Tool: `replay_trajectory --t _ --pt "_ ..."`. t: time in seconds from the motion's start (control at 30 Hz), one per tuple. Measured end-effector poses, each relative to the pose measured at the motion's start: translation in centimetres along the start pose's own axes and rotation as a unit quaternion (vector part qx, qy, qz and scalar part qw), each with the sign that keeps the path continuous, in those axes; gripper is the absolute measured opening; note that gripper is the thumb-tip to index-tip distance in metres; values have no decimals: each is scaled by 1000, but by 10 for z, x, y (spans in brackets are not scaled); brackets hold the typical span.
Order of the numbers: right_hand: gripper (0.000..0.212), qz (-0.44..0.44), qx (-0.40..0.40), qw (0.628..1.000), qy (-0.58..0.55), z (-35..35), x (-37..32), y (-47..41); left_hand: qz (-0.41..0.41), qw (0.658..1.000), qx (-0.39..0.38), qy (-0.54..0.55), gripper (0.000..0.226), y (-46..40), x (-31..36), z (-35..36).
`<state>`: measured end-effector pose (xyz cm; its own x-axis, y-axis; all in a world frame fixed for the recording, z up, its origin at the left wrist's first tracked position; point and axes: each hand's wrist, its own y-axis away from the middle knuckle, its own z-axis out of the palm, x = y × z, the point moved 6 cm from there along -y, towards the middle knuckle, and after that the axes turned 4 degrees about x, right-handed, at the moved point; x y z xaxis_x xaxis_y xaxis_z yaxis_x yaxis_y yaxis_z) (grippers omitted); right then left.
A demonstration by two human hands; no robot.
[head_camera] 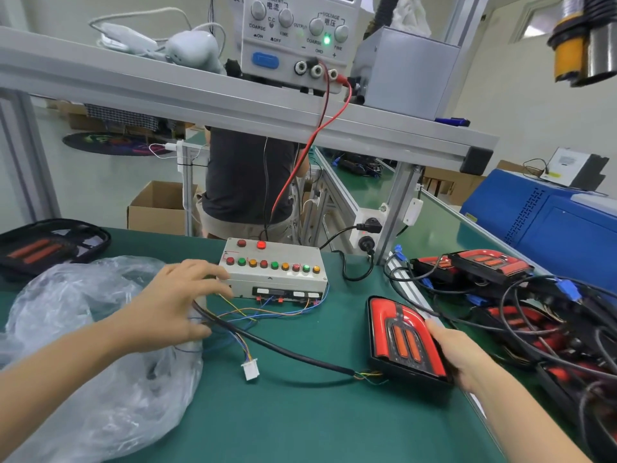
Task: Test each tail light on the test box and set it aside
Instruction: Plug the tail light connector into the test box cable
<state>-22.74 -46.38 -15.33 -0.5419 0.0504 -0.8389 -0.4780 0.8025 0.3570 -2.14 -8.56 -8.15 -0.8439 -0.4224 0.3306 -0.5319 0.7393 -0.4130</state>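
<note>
Head view: right hand [467, 354] holds the stiff, smooth tail light [405, 342] by its right edge; left hand [177, 302] pinches its bendy cable [283, 350].

Right hand [465, 354]: fingers hidden beneath the tail light [405, 342], so the grip itself is unseen. Left hand [173, 302] covers the near end of the black cable [283, 350]. Plastic bag [93, 345] contents indistinct. Power supply [297, 38] cut off at the top edge. Person behind the bench [300, 412]: only the torso [240, 182] shows.
</note>
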Motion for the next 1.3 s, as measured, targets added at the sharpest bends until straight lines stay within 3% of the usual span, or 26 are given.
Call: replay_trajectory --t 0.07,0.13,0.17,0.27,0.37,0.5,0.6,0.7,0.77,0.87,0.97,1.07,1.17,1.3 --pt "43 -14 -9 1000 13 8 -1 1 -129 973 71 178 34 2 -19 -16" --pt "41 -51 12 998 36 15 -7 0 -275 909 175 261 13 2 -49 -27" --pt "40 -68 27 996 46 17 -10 -1 -336 889 178 255 11 0 -64 -26" --pt "38 -115 57 984 124 21 -19 -4 -443 866 44 229 10 -4 -82 0" --pt "38 -154 107 939 289 20 -28 -5 -484 850 -18 206 15 -10 -89 18" --pt "28 -168 142 908 356 23 -37 0 -506 845 -57 166 16 -14 -91 27" --pt "27 -200 135 901 361 36 -47 12 -541 802 -29 250 27 -9 -93 31" --pt "39 -254 165 848 435 48 -62 37 -568 746 2 347 33 -3 -100 31" --pt "38 -340 169 844 378 59 -76 63 -577 699 31 421 35 0 -106 28" --pt "29 -458 70 848 258 86 -90 111 -571 656 41 492 26 -1 -103 15" --pt "30 -506 1 836 213 104 -98 143 -534 686 10 494 18 -3 -83 -8" --pt "26 -510 -65 843 157 113 -112 164 -436 717 52 541 16 -5 -51 -34" --pt "23 -502 -155 844 108 128 -127 184 -340 781 106 513 17 7 -10 -48" --pt "54 -369 -282 885 -30 150 -146 197 -209 882 120 404 18 12 40 -44"
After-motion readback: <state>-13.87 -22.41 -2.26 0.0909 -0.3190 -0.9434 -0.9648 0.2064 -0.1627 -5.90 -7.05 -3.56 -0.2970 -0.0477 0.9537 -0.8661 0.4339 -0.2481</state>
